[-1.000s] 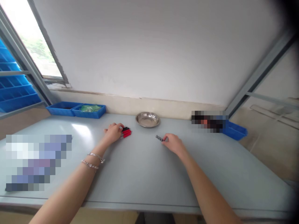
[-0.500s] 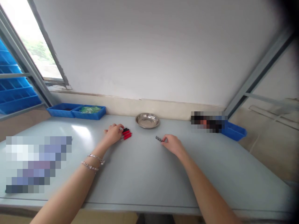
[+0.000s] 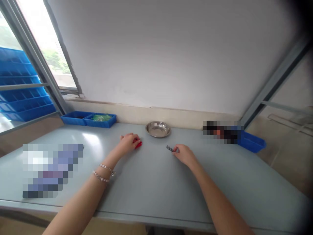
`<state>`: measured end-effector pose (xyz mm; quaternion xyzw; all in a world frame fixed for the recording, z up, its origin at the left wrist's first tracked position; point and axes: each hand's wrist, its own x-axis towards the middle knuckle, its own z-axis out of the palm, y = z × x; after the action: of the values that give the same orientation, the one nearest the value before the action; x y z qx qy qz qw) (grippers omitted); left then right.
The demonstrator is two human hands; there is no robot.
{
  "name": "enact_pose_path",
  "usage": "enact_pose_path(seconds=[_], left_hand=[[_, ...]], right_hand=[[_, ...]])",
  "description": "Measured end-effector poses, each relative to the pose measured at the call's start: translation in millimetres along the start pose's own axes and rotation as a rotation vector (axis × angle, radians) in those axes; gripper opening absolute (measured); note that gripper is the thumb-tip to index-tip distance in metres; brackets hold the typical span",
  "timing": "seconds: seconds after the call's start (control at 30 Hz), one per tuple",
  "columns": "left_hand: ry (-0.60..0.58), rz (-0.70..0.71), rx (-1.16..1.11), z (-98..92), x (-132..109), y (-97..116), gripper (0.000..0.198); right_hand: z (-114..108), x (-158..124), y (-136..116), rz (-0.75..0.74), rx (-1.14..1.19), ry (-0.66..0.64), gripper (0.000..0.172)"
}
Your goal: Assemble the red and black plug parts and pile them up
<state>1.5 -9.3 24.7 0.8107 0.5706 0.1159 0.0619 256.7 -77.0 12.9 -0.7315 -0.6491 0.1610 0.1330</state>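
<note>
the right hand (image 3: 186,154) rests on the grey desk (image 3: 151,186) with its fingers (image 3: 176,150) drawn narrow, thumb and forefinger pinched on the near end of a small dark ribbed piece (image 3: 169,149). the piece lies flat on the desk, just in front of the steel dish (image 3: 158,129) and well apart from the left hand (image 3: 129,143). the left hand's fingers are curled down over some red pieces (image 3: 138,144), of which only one tip shows at the fingertips. whether they are gripped or only covered, i cannot tell

the risk here, as i judge it, is in the hold on the ribbed piece: it is caught by one end only, so a slight twist or a squeeze off centre could flick it out and send it rolling across the smooth desk towards the dish or the far edge. its ribs may also snag on the fingertips when it is lifted. under the left hand the red pieces look round, and a loose cover could let one roll out to the right

the ribbed piece's long axis runs from the right fingertips leftward and a little away from the person. its free end points at the gap between the left hand and the dish. the red tip points right, towards the ribbed piece, and the rest of its length is hidden
</note>
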Motion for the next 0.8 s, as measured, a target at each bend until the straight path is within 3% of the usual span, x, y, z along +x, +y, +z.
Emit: enact_pose_path(seconds=[0.5,0.8], left_hand=[[-0.034,0.033,0.175,4.4,2,-1,0.022],[-0.030,0.037,0.198,6.6,2,0,0.016]], right_hand=[[-3,-1,-1,-0.016,-0.044,-0.016,0.008],[-10,-2,1,0.021,-0.088,0.043,0.018]])
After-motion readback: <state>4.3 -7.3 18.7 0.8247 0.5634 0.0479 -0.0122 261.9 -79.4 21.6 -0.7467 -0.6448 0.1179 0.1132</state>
